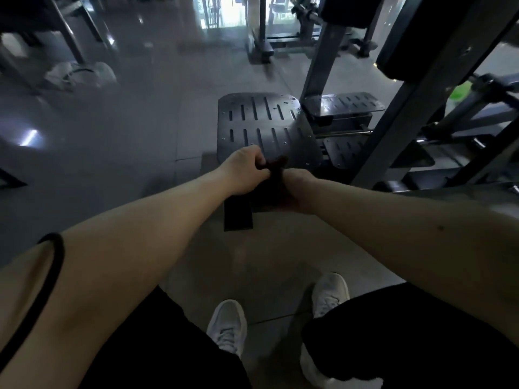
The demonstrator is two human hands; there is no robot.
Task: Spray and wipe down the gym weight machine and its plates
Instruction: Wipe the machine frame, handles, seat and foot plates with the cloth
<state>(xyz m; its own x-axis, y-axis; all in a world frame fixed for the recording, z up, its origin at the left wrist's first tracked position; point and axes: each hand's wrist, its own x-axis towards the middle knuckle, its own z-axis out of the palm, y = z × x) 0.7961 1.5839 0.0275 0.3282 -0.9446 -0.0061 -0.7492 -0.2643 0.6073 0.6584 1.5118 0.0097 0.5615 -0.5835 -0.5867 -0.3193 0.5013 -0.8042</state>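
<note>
The weight machine (421, 96) is standing ahead and to the right of the person, its dark slanted frame rising over two slotted foot plates on the floor. The larger plate (261, 122) is lying just beyond the hands, and the smaller plate (348, 103) is sitting behind the upright. A few bright glints are showing near the larger plate's far right corner; whether these are spray droplets or reflections cannot be told. No wiping contact is happening now, so most of the job seems to be left.

A dark cloth (238, 217) is hanging between the hands, above the near edge of the larger plate and apart from it. The left hand (244, 169) is gripping its upper edge with fingers curled tight. The right hand (297, 189) is holding the cloth from the other side, fingers wrapped under it; the person seems to be folding or bunching it.

A blurred green object (460, 94), possibly a spray bottle, is showing among the frame at right.
</note>
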